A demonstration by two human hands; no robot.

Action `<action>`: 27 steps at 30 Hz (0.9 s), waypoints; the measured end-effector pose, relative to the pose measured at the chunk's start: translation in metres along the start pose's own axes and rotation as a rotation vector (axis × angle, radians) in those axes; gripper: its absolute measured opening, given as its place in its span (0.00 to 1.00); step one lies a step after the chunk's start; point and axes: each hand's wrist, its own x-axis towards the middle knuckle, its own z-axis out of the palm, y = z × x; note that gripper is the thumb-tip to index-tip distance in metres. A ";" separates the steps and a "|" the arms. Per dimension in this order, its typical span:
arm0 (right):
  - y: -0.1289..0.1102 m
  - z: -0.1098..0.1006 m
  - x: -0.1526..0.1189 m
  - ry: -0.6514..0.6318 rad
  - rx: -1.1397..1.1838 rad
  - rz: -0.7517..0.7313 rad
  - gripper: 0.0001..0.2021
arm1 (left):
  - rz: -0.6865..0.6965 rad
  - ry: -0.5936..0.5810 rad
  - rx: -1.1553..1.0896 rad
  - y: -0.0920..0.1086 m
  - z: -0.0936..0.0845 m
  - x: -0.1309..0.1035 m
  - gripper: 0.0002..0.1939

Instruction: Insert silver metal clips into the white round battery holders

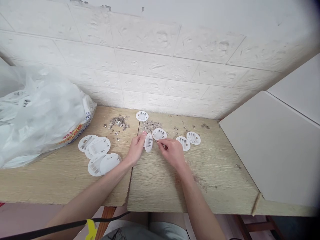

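My left hand (137, 146) grips a round white plastic battery cover (148, 143) by its edge, tilted up off the table. Just to its right, my right hand (172, 150) is closed in a pinch; whatever sits between the fingertips is too small to make out. Behind the hands lies another white battery cover (159, 134) with slots. A scatter of small metal contact pieces (151, 125) spreads beyond it, next to a further white cover (142, 116) near the wall. Two more slotted covers (183, 143) rest to the right of my right hand.
Several white covers (99, 146) overlap at the left. Behind them is a pile of metal pieces (119, 122). A large plastic bag (42, 113) fills the far left. A white panel (275, 146) stands at the right, and a brick-patterned wall (155, 66) closes off the back.
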 end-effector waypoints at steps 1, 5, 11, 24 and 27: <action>0.000 0.000 0.000 -0.002 -0.023 -0.008 0.12 | 0.020 0.002 0.023 0.000 0.000 -0.001 0.25; -0.001 0.003 -0.001 -0.002 -0.121 -0.046 0.13 | 0.091 -0.017 0.102 0.000 0.000 -0.003 0.23; -0.001 0.008 -0.003 0.016 -0.234 -0.091 0.13 | 0.122 -0.004 0.152 0.000 0.001 -0.004 0.23; -0.008 0.009 -0.001 0.016 -0.139 -0.072 0.12 | 0.119 -0.044 0.099 -0.003 0.004 -0.003 0.22; -0.004 0.004 0.000 0.028 -0.085 -0.024 0.12 | 0.095 -0.041 0.082 -0.003 0.001 0.000 0.23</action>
